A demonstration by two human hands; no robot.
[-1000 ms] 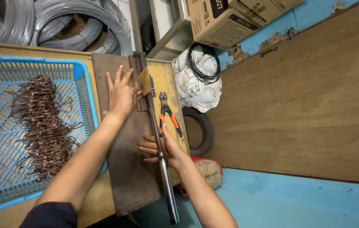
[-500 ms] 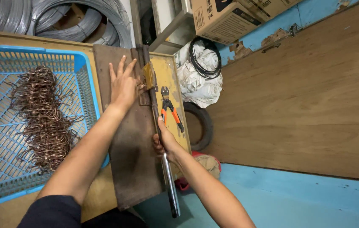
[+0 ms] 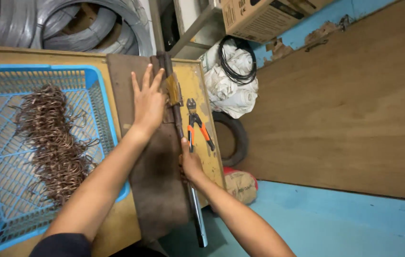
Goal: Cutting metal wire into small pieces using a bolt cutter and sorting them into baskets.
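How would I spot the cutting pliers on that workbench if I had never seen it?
Start at the big blue plastic basket of bent wire pieces, then cross the dark metal plate under the left hand to the yellow strip of bench beyond the long bar. The pliers lie there, the only tool with orange and black handles.

A single head-worn camera looks steeply down over the person's forearms at the yellow workbench (image 3: 197, 90), close enough that the bench fills the left half. Left of the bench's middle lies a blue basket (image 3: 98, 95); right of the bench, brown floor (no second view shares the scene).
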